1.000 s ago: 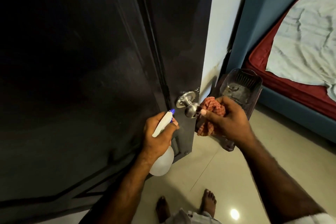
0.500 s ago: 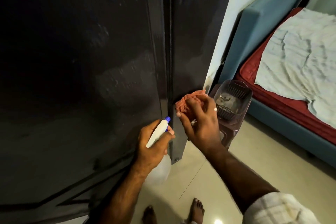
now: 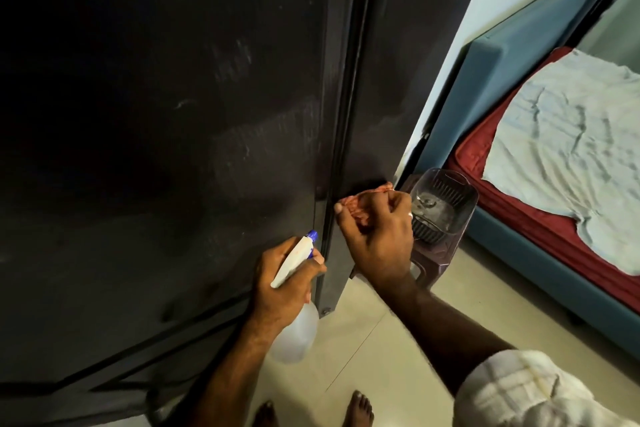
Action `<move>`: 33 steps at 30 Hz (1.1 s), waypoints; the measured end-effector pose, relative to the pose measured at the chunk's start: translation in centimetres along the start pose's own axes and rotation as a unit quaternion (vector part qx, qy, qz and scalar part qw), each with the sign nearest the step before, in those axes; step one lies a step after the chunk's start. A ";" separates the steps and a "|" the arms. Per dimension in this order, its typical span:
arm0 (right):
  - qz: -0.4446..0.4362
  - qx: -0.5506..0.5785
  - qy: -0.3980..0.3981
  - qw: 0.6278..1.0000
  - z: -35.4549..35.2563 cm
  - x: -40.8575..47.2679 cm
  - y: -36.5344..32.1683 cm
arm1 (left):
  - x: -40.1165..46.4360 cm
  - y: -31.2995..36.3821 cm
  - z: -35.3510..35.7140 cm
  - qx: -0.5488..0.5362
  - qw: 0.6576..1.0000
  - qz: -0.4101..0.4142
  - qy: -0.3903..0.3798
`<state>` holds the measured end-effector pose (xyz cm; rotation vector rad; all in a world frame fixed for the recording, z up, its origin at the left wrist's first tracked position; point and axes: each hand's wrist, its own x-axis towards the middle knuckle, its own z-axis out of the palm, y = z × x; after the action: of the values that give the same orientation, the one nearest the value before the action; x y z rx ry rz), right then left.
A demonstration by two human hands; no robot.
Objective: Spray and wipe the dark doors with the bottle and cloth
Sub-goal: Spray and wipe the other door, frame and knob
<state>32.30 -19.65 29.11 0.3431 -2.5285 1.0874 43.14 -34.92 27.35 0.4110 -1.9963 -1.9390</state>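
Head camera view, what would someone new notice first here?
Two dark doors fill the left and centre. Low at the narrower door's edge, the right hand presses a reddish cloth, while the left hand grips a white spray bottle. A bed lies at right.

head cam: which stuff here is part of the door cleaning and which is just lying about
In use:
- spray bottle, gripped by left hand
- red cloth, pressed to dark doors by right hand

Just lying about:
- clear basket on brown stool
- bed with pale sheet
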 end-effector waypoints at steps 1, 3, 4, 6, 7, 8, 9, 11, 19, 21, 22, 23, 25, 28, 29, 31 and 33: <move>0.046 0.064 0.018 0.997 0.2 0.2 -0.1 | 0.0 0.0 0.0 -0.005 1.000 0.002 0.005; 0.222 0.288 0.029 0.931 0.4 0.9 -0.5 | -0.1 0.0 -0.1 -0.021 1.000 0.003 0.014; 0.328 0.408 0.013 0.852 0.2 1.4 -0.8 | -0.1 0.0 -0.1 -0.025 0.999 0.006 0.019; 0.461 0.566 -0.078 0.679 -0.6 1.6 -1.5 | 0.0 0.3 0.0 -0.030 0.999 0.004 0.022; 0.489 0.605 -0.109 0.619 -1.0 1.6 -1.9 | 0.0 0.5 0.1 -0.035 0.999 -0.001 0.019; 0.501 0.628 -0.125 0.582 -1.4 1.6 -2.1 | -0.1 0.8 0.2 -0.037 0.999 -0.003 0.010; 0.503 0.636 -0.132 0.570 -1.6 1.6 -1.8 | -0.2 1.0 0.5 -0.041 0.999 -0.006 0.002; 0.494 0.635 -0.135 0.579 -1.6 1.7 -1.8 | -0.2 1.0 0.7 -0.041 0.999 -0.011 0.002; 0.038 0.115 -0.133 0.984 -1.3 1.1 1.2 | 0.6 -0.8 -0.2 -0.028 0.998 -0.054 0.022; -0.147 -0.085 -0.153 0.974 -1.8 1.2 1.7 | 0.9 -0.3 -0.2 -0.044 0.997 -0.061 0.032; -0.215 -0.147 -0.147 0.954 -2.2 1.4 1.7 | 1.0 0.1 -0.1 -0.052 0.996 -0.064 0.037; -0.261 -0.182 -0.147 0.937 -2.2 1.5 1.8 | 1.1 0.5 -0.2 -0.057 0.996 -0.062 0.039; -0.318 -0.229 -0.154 0.907 -2.3 2.1 2.2 | 1.2 1.1 0.0 -0.065 0.996 -0.047 0.036; -0.393 -0.260 -0.166 0.866 -2.4 3.2 3.4 | 1.3 1.0 0.2 -0.060 0.997 -0.030 0.024; -0.394 -0.253 -0.166 0.868 -2.5 3.2 3.8 | 1.2 0.7 0.4 -0.059 0.998 -0.024 0.019; -0.310 -0.195 -0.150 0.918 -2.1 2.4 3.8 | 1.0 0.3 0.8 -0.064 0.997 -0.027 0.017; -0.146 -0.067 -0.111 0.981 -1.1 0.9 2.9 | 0.8 0.3 1.1 -0.070 0.997 -0.024 0.018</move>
<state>30.69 -16.99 28.29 0.8104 -2.6151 0.7998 41.97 -34.28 27.66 0.4589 -1.8301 -2.0700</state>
